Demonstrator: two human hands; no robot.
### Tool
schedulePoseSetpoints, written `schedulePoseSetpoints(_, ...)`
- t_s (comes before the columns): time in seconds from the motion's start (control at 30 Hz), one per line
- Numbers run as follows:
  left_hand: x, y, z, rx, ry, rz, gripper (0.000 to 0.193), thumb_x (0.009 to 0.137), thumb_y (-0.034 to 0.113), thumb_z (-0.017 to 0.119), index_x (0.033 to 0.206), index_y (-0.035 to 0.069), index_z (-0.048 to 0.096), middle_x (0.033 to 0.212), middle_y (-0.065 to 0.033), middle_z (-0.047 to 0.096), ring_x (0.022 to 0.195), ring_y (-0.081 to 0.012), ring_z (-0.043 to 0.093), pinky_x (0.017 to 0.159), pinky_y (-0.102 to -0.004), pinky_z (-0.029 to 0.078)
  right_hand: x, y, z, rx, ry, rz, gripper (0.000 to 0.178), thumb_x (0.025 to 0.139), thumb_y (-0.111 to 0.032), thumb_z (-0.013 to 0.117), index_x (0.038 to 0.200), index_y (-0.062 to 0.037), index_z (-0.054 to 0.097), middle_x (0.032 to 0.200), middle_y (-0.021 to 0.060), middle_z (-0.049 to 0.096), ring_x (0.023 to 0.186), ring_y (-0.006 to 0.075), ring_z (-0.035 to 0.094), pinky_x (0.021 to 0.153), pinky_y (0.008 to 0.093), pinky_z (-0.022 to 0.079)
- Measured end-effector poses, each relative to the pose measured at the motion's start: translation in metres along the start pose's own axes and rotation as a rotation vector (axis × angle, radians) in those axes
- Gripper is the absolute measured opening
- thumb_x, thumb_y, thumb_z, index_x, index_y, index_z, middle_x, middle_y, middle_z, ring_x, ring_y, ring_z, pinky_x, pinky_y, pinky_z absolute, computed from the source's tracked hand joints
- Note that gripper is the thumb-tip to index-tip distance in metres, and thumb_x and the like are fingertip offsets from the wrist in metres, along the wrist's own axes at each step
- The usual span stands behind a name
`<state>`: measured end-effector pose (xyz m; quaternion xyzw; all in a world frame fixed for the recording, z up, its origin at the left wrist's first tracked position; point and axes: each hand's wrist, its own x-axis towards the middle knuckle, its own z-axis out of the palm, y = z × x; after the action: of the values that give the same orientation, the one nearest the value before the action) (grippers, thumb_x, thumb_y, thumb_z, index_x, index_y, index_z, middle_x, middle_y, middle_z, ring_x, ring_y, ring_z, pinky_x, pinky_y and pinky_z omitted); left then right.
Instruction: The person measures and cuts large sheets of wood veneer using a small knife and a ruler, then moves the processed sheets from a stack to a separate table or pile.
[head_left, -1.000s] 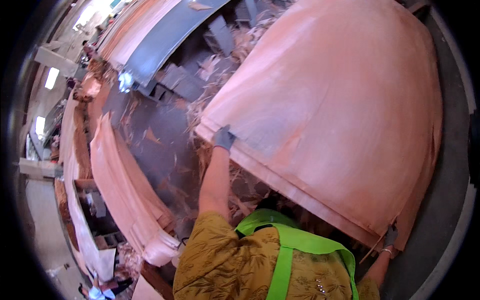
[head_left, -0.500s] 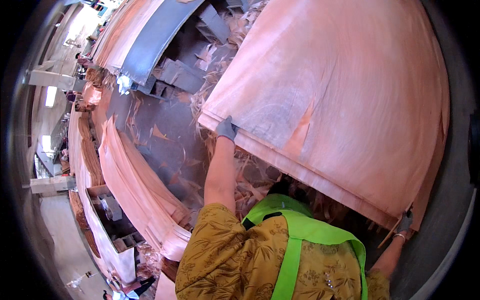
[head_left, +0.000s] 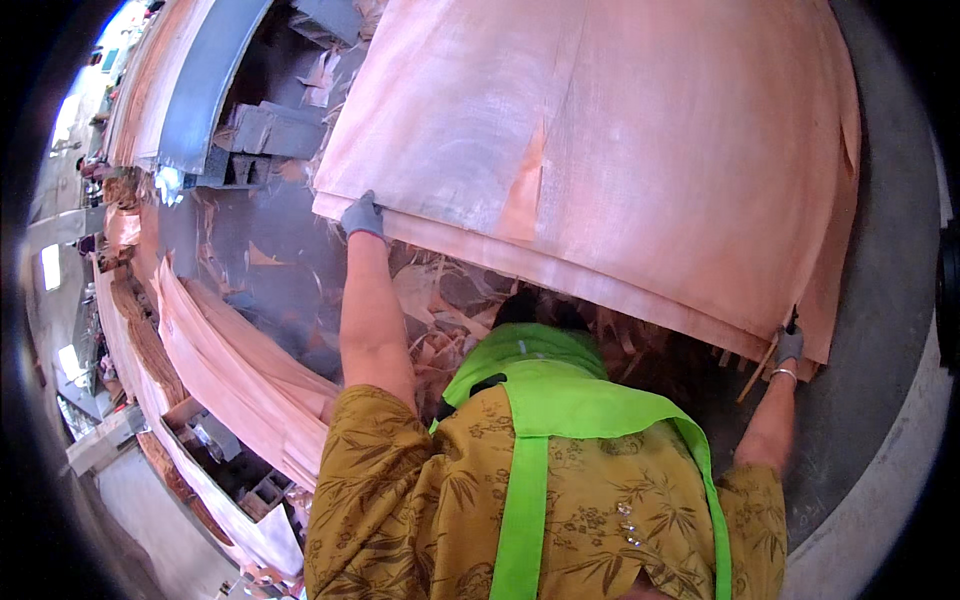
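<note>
A broad stack of pinkish wood veneer sheets (head_left: 640,150) spreads in front of me, with a torn, lighter gap (head_left: 526,185) in the top sheet. My left hand (head_left: 363,216), in a grey glove, is closed over the stack's near left corner, its fingers on the top and the rest under the edge. At the near right corner is my right hand (head_left: 789,343), also gloved and closed. A thin wooden stick (head_left: 756,372) slants down from it, with a dark tip showing above the fingers. Whether it also pinches the veneer cannot be made out.
Veneer scraps (head_left: 440,310) litter the floor under the stack's near edge. More curved veneer sheets (head_left: 235,350) lie at the left, beside a box holding grey blocks (head_left: 215,435). Grey blocks (head_left: 275,130) and a blue-grey panel (head_left: 205,90) stand at far left. Several people are distant.
The view has shifted, so the stack and both hands sit further left and higher in the picture. Both hands keep their places at the stack's near corners.
</note>
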<state>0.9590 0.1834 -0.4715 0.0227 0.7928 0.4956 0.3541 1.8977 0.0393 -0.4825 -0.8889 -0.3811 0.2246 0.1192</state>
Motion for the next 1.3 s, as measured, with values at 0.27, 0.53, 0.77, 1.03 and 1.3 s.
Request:
schedulePoseSetpoints(0.27,-0.016,-0.008,-0.019,-0.227,0.059,0.126,0.011,0.083,0.007,0.061,0.089,-0.001,0.058,0.084,-0.0133,0.061,0.073,-0.0232,0.059,0.067,-0.0345,0.052,-0.025,-0.079,0.0,-0.162,0.2,0.066,0.049,0.077,-0.026,0.069,0.114,0.002,0.055,0.109,0.0165,0.061,0.098,0.0334,0.057,0.084,0.0418,0.045)
schedulePoseSetpoints(0.53,-0.105,-0.025,0.059,0.432,0.481,0.642,0.064,0.092,0.009,0.046,0.143,-0.002,0.009,0.148,-0.021,0.018,0.134,-0.0286,0.026,0.11,-0.0362,0.023,-0.217,-0.359,0.129,-0.141,-0.052,-1.245,0.061,0.068,-0.038,0.074,0.115,-0.0051,0.052,0.124,0.0168,0.05,0.109,0.0339,0.051,0.088,0.0437,0.043)
schedulePoseSetpoints(0.77,-0.076,-0.015,0.067,0.384,0.54,0.602,0.061,0.086,0.003,0.043,0.142,0.0,0.019,0.149,-0.0224,0.015,0.139,-0.0312,0.016,0.112,-0.0365,0.017,-0.235,-0.431,0.204,-0.253,-0.201,-1.636,0.052,0.076,-0.035,0.067,0.117,-0.0066,0.052,0.127,0.0133,0.048,0.111,0.0322,0.05,0.086,0.0432,0.043)
schedulePoseSetpoints(1.03,-0.094,-0.034,0.075,-0.026,0.075,0.58,0.06,0.09,0.01,0.048,0.143,0.005,0.021,0.152,-0.0153,0.006,0.137,-0.0294,0.017,0.112,-0.0383,0.023,-0.238,-0.421,0.133,-0.143,-0.265,-1.387,0.064,0.07,-0.039,0.071,0.119,-0.0048,0.049,0.123,0.015,0.051,0.108,0.0359,0.051,0.09,0.047,0.043)
schedulePoseSetpoints(1.3,-0.255,-0.034,0.069,1.549,-0.694,1.537,0.079,0.082,0.05,0.052,0.142,0.007,0.026,0.147,-0.0286,0.013,0.136,-0.0438,0.015,0.109,-0.0572,0.005,-0.202,-0.23,0.028,-0.049,0.374,-0.309,0.032,0.077,-0.024,0.065,0.096,-0.003,0.051,0.093,0.0209,0.056,0.089,0.0403,0.054,0.079,0.0464,0.044)
